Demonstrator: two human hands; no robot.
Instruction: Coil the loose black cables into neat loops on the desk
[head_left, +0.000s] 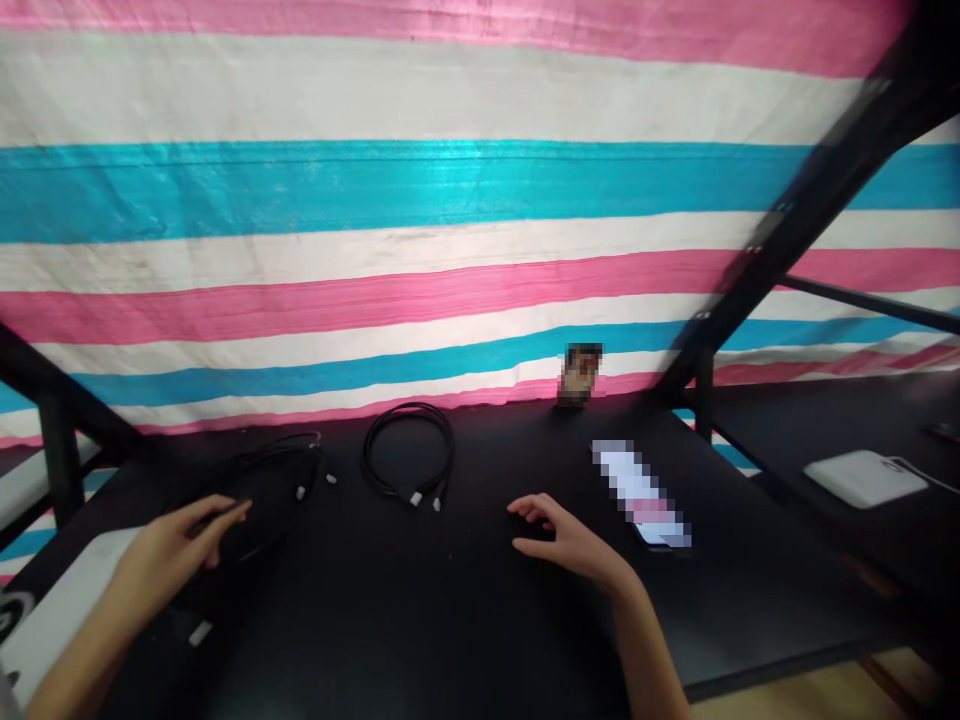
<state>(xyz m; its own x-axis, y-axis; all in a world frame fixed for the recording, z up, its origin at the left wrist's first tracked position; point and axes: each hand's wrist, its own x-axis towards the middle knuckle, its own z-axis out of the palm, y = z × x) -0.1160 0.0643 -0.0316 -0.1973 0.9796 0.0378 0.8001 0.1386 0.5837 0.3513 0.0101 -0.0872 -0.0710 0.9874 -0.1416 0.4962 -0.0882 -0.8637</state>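
Observation:
My left hand (187,535) is closed in a pinch at the left of the black table, with a dark stretch of black cable at its fingertips. Below that hand shows a white plug (201,633); which cable it belongs to is hard to make out. Loose loops of black cable (259,452) lie just beyond the same hand, with small light plugs near them. A neatly coiled black cable (365,455) with two light plugs rests at the table's middle back. My right hand (559,540) hovers over the table, fingers apart and curved, holding nothing.
A phone (637,495) with a lit, blurred screen lies right of my right hand. Behind it a small blurred item (579,375) stands against the striped sheet (450,185). White devices sit at left (71,610) and right (866,478). Black frame bars (795,235) flank the table.

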